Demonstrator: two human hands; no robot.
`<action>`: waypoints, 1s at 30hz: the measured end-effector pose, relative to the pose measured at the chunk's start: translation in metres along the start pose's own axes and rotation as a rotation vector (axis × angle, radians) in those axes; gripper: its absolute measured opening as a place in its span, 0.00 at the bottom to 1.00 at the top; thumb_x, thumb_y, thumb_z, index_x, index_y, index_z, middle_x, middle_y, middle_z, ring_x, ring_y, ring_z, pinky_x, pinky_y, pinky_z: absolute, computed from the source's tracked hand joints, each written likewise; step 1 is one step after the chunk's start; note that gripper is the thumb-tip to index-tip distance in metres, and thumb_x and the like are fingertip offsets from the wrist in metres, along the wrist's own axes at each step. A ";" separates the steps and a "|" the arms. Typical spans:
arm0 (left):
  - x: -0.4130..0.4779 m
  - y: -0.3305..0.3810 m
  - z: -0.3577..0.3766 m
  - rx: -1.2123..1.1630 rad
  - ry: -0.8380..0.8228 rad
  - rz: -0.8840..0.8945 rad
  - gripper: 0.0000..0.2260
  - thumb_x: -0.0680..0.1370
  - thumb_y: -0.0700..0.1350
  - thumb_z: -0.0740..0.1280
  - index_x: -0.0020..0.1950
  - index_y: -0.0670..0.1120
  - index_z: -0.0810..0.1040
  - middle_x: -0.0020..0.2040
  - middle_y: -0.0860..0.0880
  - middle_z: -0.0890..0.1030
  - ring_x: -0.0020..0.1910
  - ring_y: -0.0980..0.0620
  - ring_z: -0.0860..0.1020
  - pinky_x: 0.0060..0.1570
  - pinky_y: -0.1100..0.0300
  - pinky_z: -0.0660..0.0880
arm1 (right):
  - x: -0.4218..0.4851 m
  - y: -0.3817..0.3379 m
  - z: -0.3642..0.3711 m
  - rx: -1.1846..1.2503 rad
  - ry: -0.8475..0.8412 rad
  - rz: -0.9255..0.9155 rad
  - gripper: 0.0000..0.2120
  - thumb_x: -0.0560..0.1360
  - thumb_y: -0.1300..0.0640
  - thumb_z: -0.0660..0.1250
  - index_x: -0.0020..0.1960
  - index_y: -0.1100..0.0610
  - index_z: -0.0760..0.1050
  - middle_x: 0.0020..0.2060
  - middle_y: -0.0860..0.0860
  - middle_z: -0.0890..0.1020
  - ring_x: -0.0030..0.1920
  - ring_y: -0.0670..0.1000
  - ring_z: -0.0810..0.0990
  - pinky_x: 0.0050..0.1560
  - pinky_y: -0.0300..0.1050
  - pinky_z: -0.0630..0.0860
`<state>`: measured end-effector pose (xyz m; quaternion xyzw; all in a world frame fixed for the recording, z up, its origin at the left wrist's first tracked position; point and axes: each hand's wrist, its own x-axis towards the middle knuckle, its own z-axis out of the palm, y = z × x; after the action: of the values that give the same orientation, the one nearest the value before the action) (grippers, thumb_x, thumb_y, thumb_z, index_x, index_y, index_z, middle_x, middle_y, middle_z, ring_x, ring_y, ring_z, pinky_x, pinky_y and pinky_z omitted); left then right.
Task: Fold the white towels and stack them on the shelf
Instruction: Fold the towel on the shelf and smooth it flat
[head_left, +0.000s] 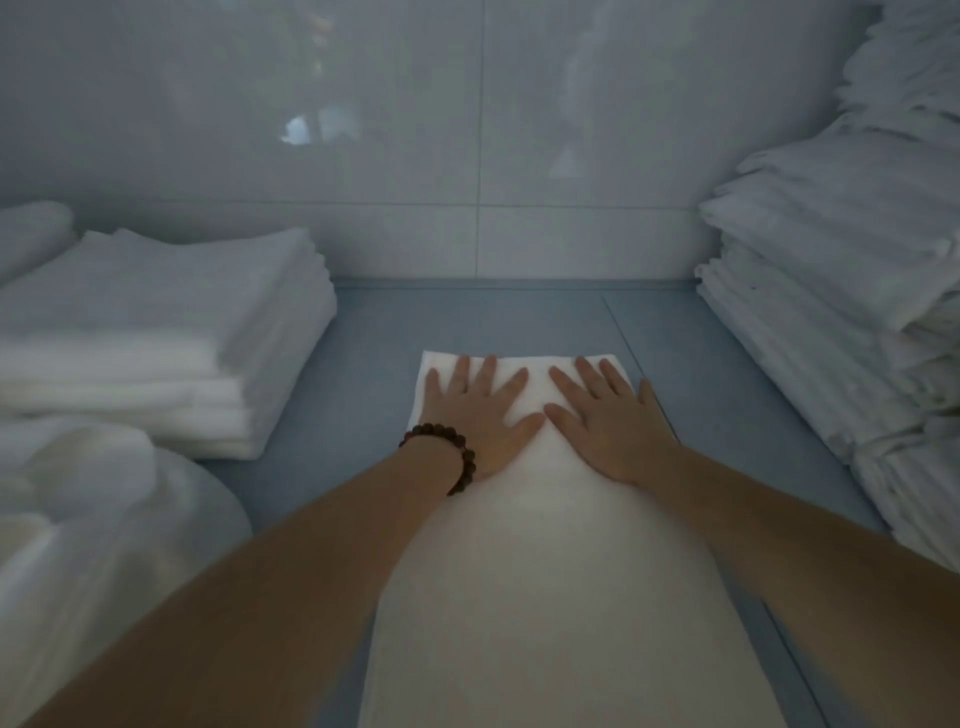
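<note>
Left hand (480, 415) and right hand (605, 423) lay flat, fingers spread, pressing the towel (545, 571); no grip taken. Soft, light, limp cloth; best held at far corners.

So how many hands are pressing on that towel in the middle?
2. The left hand, with a bead bracelet, lies flat near the far end of the towel; the right hand lies flat beside it. Neither is hidden.

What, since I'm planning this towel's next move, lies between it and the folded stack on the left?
Nothing visible. The left hand and right hand lie flat on the towel; only bare blue surface separates it from the left stack. The loose white heap sits nearer the person.
</note>
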<state>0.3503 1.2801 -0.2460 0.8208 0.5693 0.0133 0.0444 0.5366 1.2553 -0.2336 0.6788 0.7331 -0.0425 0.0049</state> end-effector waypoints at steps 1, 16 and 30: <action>0.008 -0.002 -0.001 0.008 -0.005 0.008 0.32 0.71 0.71 0.35 0.74 0.63 0.39 0.78 0.53 0.41 0.76 0.46 0.40 0.71 0.40 0.38 | 0.007 0.002 -0.001 -0.009 -0.004 0.003 0.29 0.76 0.33 0.37 0.75 0.40 0.41 0.77 0.45 0.43 0.77 0.51 0.40 0.73 0.64 0.40; -0.093 -0.002 -0.028 0.116 -0.124 0.017 0.24 0.82 0.55 0.42 0.77 0.53 0.42 0.78 0.48 0.42 0.76 0.46 0.42 0.74 0.46 0.43 | -0.121 -0.019 -0.022 -0.079 -0.068 0.011 0.26 0.81 0.44 0.40 0.77 0.49 0.42 0.77 0.48 0.44 0.77 0.51 0.39 0.74 0.63 0.39; -0.170 0.030 0.006 -0.035 -0.010 0.176 0.30 0.73 0.70 0.34 0.73 0.64 0.35 0.77 0.52 0.39 0.75 0.49 0.38 0.72 0.49 0.35 | -0.178 -0.044 0.008 0.011 -0.052 -0.031 0.28 0.77 0.35 0.38 0.74 0.39 0.37 0.76 0.45 0.39 0.76 0.53 0.35 0.72 0.64 0.36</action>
<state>0.3190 1.1097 -0.2448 0.8669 0.4943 0.0230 0.0605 0.5061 1.0743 -0.2270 0.6662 0.7428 -0.0641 0.0197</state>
